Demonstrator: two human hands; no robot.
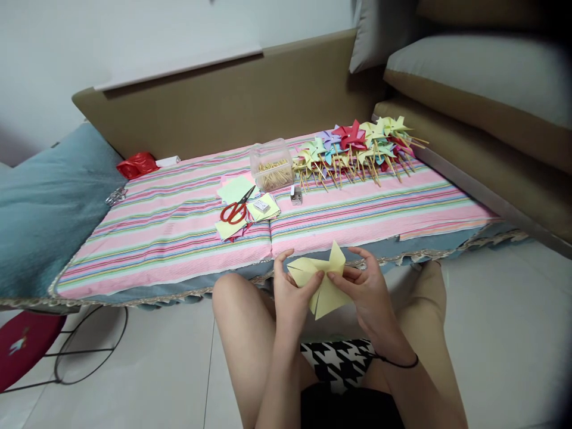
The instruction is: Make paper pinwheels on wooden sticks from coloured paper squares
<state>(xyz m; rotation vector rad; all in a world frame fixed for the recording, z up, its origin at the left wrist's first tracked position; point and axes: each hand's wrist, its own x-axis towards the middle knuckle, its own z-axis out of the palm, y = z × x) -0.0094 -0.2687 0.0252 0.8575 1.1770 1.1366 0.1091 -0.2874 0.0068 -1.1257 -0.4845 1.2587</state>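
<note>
A yellow paper pinwheel (331, 297), cut and partly folded, is held up above my lap. My left hand (292, 292) pinches it from the left, thumb near the centre. From the other side my right hand (364, 292) grips it, its thumb also by the centre and the index finger raised. Beyond my hands, red-handled scissors (235, 213) lie on stacks of coloured paper (236, 189). A small box (261, 206) sits on yellow paper sheets (273, 205), and another small box (296, 195) stands to its right.
On the striped cloth (179, 211) stands a clear plastic box (272, 164) of short sticks. Several finished pinwheels (351, 137) on sticks are heaped at the right. A red plastic bag (137, 165) lies at the left, and a red stool (29, 345) is on the floor.
</note>
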